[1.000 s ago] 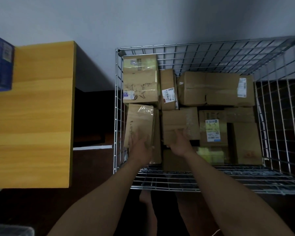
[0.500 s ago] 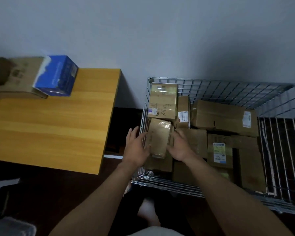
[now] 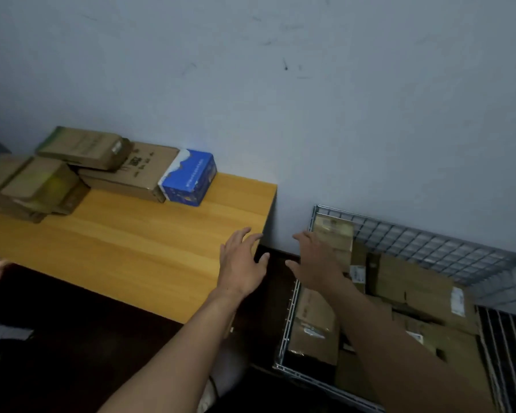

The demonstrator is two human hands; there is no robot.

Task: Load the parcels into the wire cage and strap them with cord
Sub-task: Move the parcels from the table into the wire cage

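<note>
Hands spread: left hand (image 3: 242, 265) near parcel-stacked table (image 3: 131, 248), right hand (image 3: 316, 262) at wire cage (image 3: 429, 247).

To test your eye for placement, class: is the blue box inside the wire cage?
No, the blue box stands on the wooden table beside brown parcels, outside the wire cage.

Parcel storeroom or small dispatch room, dim and plain. Holds: one wire cage (image 3: 429, 251) set against a bare grey wall (image 3: 280, 99), packed with taped cardboard parcels (image 3: 411, 281) bearing shipping labels (image 3: 457, 301); one wooden table (image 3: 131, 248) just beside it, carrying a stack of brown cartons (image 3: 140, 171) and a blue box (image 3: 188, 180); dark floor (image 3: 72, 338).
</note>
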